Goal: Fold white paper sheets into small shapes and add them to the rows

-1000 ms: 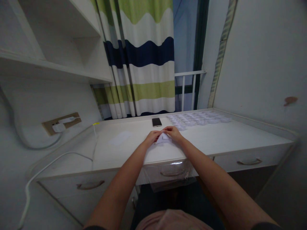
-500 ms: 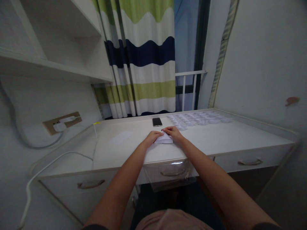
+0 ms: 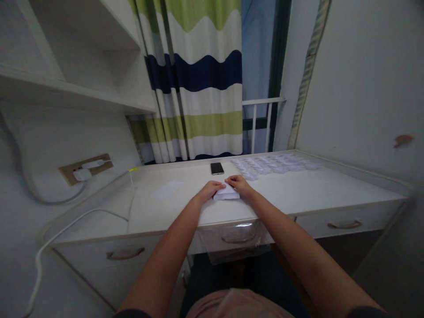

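Note:
A folded piece of white paper [image 3: 227, 193] lies on the white desk [image 3: 185, 207] between my hands. My left hand [image 3: 210, 190] grips its left side, with the thumb on top of the paper. My right hand [image 3: 239, 183] pinches it near the top, at the right. The fingertips of both hands nearly meet at the paper's upper point. Just beyond the hands is a dark phone [image 3: 217, 168], lying flat. Flat white sheets [image 3: 168, 189] lie to the left of my left hand.
Rows of small folded white paper pieces [image 3: 274, 165] cover the back right of the desk. A white cable [image 3: 89, 213] hangs over the left edge. A clear plastic bag [image 3: 228, 247] hangs at the front edge. Shelves [image 3: 99, 95] jut out at the upper left.
My right fingers have shifted slightly to the right along the upper part of the paper. My left hand has barely moved, and its hold stays the same.

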A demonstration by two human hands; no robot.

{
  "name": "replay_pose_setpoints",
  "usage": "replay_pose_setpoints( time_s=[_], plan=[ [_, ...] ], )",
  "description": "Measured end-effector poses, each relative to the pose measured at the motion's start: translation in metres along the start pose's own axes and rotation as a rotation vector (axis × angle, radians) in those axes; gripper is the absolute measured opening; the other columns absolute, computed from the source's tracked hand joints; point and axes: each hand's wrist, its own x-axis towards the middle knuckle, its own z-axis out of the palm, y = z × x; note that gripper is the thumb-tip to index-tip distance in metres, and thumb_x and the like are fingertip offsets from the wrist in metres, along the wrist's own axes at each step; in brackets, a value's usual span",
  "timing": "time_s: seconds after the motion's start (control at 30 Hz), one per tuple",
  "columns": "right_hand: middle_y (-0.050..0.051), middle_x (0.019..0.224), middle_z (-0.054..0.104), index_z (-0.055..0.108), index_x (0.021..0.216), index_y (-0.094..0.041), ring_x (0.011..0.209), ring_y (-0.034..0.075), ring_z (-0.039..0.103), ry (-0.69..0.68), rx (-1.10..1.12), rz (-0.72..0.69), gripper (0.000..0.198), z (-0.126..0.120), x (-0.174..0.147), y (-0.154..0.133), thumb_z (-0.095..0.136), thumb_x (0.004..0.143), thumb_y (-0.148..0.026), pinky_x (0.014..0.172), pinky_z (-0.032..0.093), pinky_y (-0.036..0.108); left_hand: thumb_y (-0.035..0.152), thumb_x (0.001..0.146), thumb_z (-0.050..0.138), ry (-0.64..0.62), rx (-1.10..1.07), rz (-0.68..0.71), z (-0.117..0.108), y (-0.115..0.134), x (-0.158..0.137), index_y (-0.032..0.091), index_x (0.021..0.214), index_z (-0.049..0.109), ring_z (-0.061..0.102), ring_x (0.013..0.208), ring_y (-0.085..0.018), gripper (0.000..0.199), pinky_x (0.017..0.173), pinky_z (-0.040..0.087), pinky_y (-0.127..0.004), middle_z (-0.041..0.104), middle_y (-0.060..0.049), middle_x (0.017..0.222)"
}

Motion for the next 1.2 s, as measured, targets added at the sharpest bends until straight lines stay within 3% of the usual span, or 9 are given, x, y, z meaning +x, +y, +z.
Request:
replay_pose_setpoints(
  time_s=[0.4, 0.87, 1.03, 1.2],
  plan=[
    [-0.003, 0.047, 0.046, 0.058, 0.053, -0.014, 0.047, 0.008, 0.035, 0.011, 0.031, 0.003, 0.033, 0.0024, -0.0007, 0.0025, 0.062, 0.055, -0.046, 0.047, 0.025, 0.024, 0.043, 0.051, 0.070, -0.015, 0.053, 0.014, 0.0011, 0.0017, -0.0017, 0.010, 0.060, 0.062, 0.034, 0.042, -0.005, 0.034, 0.044, 0.020, -0.022, 0.048, 0.004, 0.045],
    [-0.004, 0.045, 0.042, 0.053, 0.049, -0.016, 0.047, 0.008, 0.033, 0.029, -0.004, -0.020, 0.040, 0.0040, 0.0009, 0.0043, 0.059, 0.057, -0.054, 0.045, 0.024, 0.024, 0.042, 0.052, 0.069, 0.039, 0.117, 0.049, 0.0039, 0.0033, -0.0029, 0.011, 0.057, 0.061, 0.034, 0.044, -0.006, 0.032, 0.045, 0.021, -0.022, 0.049, 0.004, 0.046],
    [-0.001, 0.045, 0.045, 0.057, 0.053, -0.014, 0.045, 0.009, 0.037, 0.072, 0.043, 0.042, 0.045, 0.0031, 0.0018, 0.0063, 0.052, 0.065, -0.057, 0.044, 0.026, 0.024, 0.043, 0.054, 0.067, 0.027, 0.101, 0.053, 0.0021, -0.0003, -0.0007, 0.010, 0.064, 0.064, 0.039, 0.047, -0.007, 0.035, 0.047, 0.024, -0.022, 0.053, 0.001, 0.050],
    [0.001, 0.052, 0.055, 0.060, 0.054, -0.015, 0.052, 0.011, 0.045, 0.026, 0.012, -0.010, 0.031, 0.0017, 0.0019, 0.0061, 0.066, 0.055, -0.045, 0.050, 0.033, 0.024, 0.043, 0.053, 0.068, 0.068, 0.158, 0.079, 0.0007, -0.0023, 0.0020, 0.011, 0.057, 0.061, 0.036, 0.046, -0.007, 0.033, 0.047, 0.024, -0.022, 0.048, 0.004, 0.046]
  ],
)
